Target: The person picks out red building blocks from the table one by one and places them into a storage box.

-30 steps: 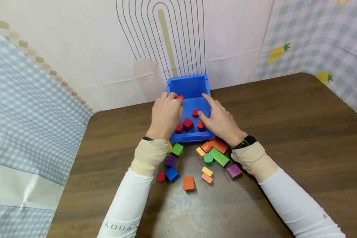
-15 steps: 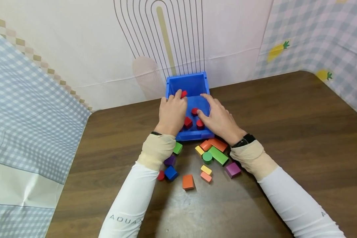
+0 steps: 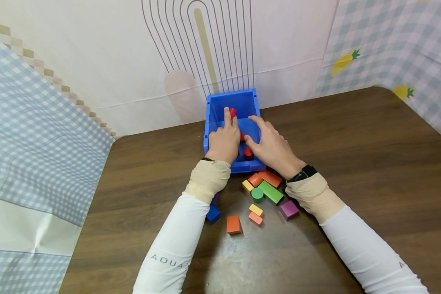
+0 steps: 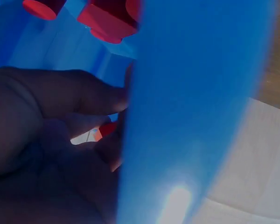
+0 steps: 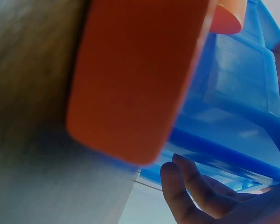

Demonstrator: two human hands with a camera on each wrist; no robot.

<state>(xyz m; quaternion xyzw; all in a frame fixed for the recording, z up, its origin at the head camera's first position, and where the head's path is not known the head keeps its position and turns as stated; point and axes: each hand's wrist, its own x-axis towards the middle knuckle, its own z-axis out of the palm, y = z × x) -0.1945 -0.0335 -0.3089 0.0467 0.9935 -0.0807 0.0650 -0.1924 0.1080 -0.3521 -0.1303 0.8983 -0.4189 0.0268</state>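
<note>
A blue plastic bin (image 3: 239,166) stands against the back cloth, with red blocks inside. My left hand (image 3: 224,143) reaches into it and pinches a red block (image 3: 232,112) near the bin's back wall. In the left wrist view that red block (image 4: 107,129) shows only partly among dark fingers, beside a blurred blue wall. My right hand (image 3: 273,149) grips the bin's right side, thumb inside and fingers along the wall. Near its thumb lie a red disc (image 3: 243,137) and a red cylinder (image 3: 248,153). Other red blocks are hidden under my left hand.
In front of the bin lie loose blocks on the wooden table (image 3: 150,175): a long green one (image 3: 271,192), a green cylinder (image 3: 257,194), a purple one (image 3: 288,210), an orange one (image 3: 233,224), a blue one (image 3: 213,214) and several more. My left forearm covers some.
My left hand has moved right and slightly toward the back inside the bin, and the red block has moved with it. My right hand stays at the bin's right side.
</note>
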